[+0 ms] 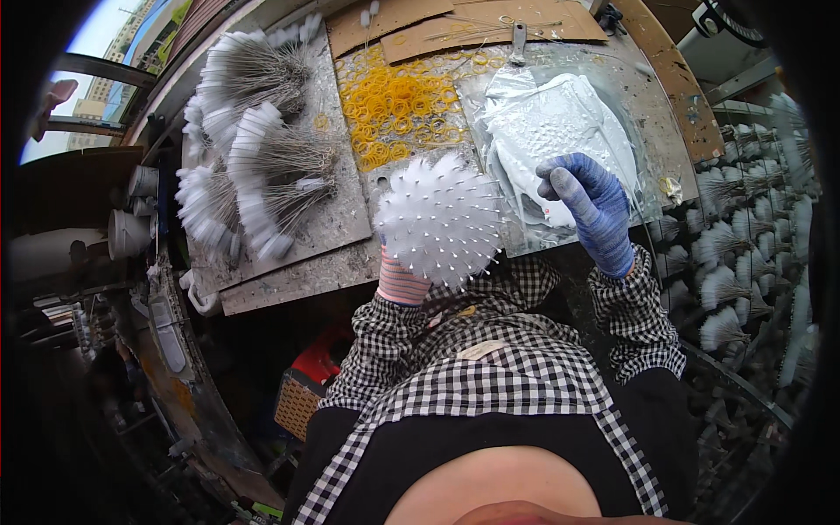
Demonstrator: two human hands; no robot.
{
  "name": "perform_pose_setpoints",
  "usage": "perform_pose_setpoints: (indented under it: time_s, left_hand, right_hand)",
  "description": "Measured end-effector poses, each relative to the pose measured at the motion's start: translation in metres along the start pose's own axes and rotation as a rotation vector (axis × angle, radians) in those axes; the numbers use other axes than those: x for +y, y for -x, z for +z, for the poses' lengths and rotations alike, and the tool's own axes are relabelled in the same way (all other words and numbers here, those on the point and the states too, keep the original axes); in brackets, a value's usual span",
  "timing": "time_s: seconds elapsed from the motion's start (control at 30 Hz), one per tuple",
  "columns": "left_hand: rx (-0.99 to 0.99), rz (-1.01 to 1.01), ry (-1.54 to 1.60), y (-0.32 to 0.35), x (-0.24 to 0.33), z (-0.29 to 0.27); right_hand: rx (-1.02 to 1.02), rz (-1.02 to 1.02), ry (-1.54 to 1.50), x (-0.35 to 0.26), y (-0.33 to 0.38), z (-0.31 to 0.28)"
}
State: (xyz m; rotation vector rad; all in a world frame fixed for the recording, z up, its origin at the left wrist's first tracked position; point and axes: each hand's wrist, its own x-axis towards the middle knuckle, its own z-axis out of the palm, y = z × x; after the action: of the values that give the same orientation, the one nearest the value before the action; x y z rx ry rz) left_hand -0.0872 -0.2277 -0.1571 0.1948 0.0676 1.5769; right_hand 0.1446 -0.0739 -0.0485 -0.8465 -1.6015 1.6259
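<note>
My left hand (403, 278), in a striped pinkish glove, is closed round a bundle of thin brushes (440, 220) at the table's front edge. The bundle's round white bristle head faces up, dotted with white tips. It hides most of my fingers. My right hand (598, 210), in a blue glove, hovers over the near right part of a spread of thick white paste (560, 118). Its fingers are curled, with thumb and forefinger close together and grey at the tips. Whether anything small is between them is hidden. The paste lies on a clear plastic sheet (646, 171).
Several bundles of white-bristled wire brushes (284, 162) lie on a board (350, 214) at the left. Yellow rubber bands (404, 98) are scattered mid-table. Behind the paste are a scraper (519, 42) and cardboard sheets (499, 24). More brush bundles (724, 284) fill a rack at right.
</note>
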Motion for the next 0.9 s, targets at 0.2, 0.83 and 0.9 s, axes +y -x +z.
perform_pose_setpoints:
  time_s: [0.2,0.83,0.9]
  left_hand:
    - [0.504,0.022,-0.207,-0.039,0.045,0.043]
    - [0.289,-0.122,-0.968,-0.122,0.050,0.077]
    - [0.240,-0.133,-1.003,-0.129,0.053,0.072]
  right_hand:
    - [-0.054,-0.061,0.074,-0.022,-0.014,0.005]
    - [-0.381,-0.081,0.875,-0.010,-0.049,0.028]
    - [-0.387,-0.057,0.840,-0.004,-0.055,0.022]
